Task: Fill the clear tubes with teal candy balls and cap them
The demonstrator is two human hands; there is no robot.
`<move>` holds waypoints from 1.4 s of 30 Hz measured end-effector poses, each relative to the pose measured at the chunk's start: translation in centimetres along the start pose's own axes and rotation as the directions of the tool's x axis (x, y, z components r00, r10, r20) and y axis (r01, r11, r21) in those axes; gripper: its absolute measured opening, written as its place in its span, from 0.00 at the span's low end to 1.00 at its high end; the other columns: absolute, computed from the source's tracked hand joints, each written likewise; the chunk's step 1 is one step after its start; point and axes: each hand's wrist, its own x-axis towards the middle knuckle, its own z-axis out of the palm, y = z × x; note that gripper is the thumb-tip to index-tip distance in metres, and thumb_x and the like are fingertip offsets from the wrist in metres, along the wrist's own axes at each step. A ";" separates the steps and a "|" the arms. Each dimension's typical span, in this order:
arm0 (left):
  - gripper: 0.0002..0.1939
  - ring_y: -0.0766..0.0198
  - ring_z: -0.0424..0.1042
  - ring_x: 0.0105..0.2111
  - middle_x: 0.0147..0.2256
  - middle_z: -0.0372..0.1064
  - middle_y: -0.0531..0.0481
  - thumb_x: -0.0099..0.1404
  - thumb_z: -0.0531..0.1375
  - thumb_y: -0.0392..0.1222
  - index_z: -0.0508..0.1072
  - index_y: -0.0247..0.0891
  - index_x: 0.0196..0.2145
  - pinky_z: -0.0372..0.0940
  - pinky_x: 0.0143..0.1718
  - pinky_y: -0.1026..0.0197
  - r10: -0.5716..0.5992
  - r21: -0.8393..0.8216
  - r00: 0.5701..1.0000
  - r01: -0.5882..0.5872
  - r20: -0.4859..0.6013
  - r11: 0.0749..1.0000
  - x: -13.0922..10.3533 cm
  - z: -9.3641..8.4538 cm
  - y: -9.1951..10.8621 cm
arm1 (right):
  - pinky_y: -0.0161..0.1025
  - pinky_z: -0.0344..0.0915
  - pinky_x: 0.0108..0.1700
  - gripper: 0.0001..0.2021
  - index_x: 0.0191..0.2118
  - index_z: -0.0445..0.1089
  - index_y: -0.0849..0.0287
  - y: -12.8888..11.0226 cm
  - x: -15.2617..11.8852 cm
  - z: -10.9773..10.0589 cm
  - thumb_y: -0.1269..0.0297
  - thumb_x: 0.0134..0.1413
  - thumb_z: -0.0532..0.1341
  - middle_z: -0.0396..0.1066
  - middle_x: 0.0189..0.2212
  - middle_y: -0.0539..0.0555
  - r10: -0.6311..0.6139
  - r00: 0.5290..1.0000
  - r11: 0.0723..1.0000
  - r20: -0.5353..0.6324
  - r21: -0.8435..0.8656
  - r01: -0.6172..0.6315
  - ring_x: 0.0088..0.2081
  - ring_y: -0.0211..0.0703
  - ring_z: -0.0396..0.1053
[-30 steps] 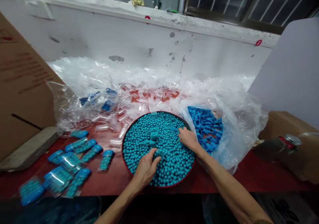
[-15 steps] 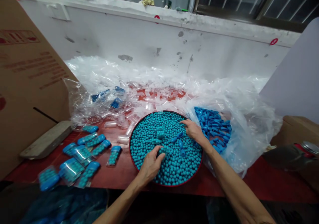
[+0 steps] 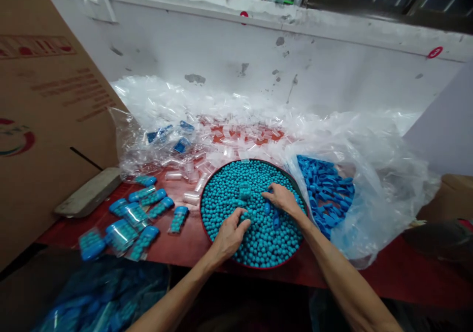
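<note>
A round red-rimmed tray (image 3: pixel 254 267) is full of small teal balls (image 3: pixel 221 189). Over its lower left part, my left hand (image 3: pixel 232 231) has thumb and fingers around a clear container of teal balls (image 3: pixel 245 216). Another ball-filled container (image 3: pixel 245 190) rests among the balls just above. My right hand (image 3: pixel 281 197) is at the tray's right side, its curled fingertips down at the small blue caps; whether they grip one is hidden. Blue caps (image 3: pixel 276 219) lie just below those fingers.
Filled, blue-capped containers (image 3: pixel 136 215) lie left of the tray. Clear empty tubes (image 3: pixel 191 197) spread behind it. A plastic bag (image 3: pixel 373 199) with many blue caps (image 3: pixel 325 189) is at the right. A cardboard box (image 3: pixel 55 100) and grey block (image 3: pixel 88 192) stand far left.
My right hand has moved down and left within the tray, onto the blue caps. My left hand remains at the container. The whole view has shifted slightly.
</note>
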 end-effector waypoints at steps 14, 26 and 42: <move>0.12 0.72 0.59 0.21 0.23 0.60 0.56 0.56 0.51 0.44 0.64 0.34 0.35 0.55 0.21 0.69 -0.138 -0.258 0.987 0.153 0.077 0.954 0.8 0.0 0.3 | 0.35 0.57 0.43 0.18 0.51 0.60 0.56 -2.8 -4.6 -0.4 0.60 0.58 0.45 0.67 0.41 0.55 -0.484 0.875 0.867 -0.013 0.129 0.482 0.42 0.42 0.63; 0.12 0.72 0.61 0.20 0.23 0.62 0.56 0.55 0.53 0.44 0.63 0.35 0.36 0.55 0.19 0.70 -0.140 -0.377 0.984 0.173 0.114 0.910 0.8 -0.3 0.7 | 0.33 0.59 0.33 0.11 0.39 0.67 0.59 -1.1 -5.4 -1.5 0.65 0.53 0.51 0.66 0.27 0.50 -0.412 0.902 0.743 -0.125 0.527 0.413 0.29 0.36 0.63; 0.22 0.77 0.55 0.13 0.20 0.57 0.59 0.57 0.54 0.44 0.57 0.37 0.49 0.49 0.12 0.73 -0.040 -0.542 0.996 0.078 0.083 0.837 -0.3 -0.5 0.2 | 0.32 0.59 0.32 0.09 0.32 0.72 0.60 -3.3 -7.1 0.2 0.66 0.50 0.55 0.69 0.24 0.49 -0.362 0.911 0.635 -0.199 0.662 0.397 0.28 0.36 0.65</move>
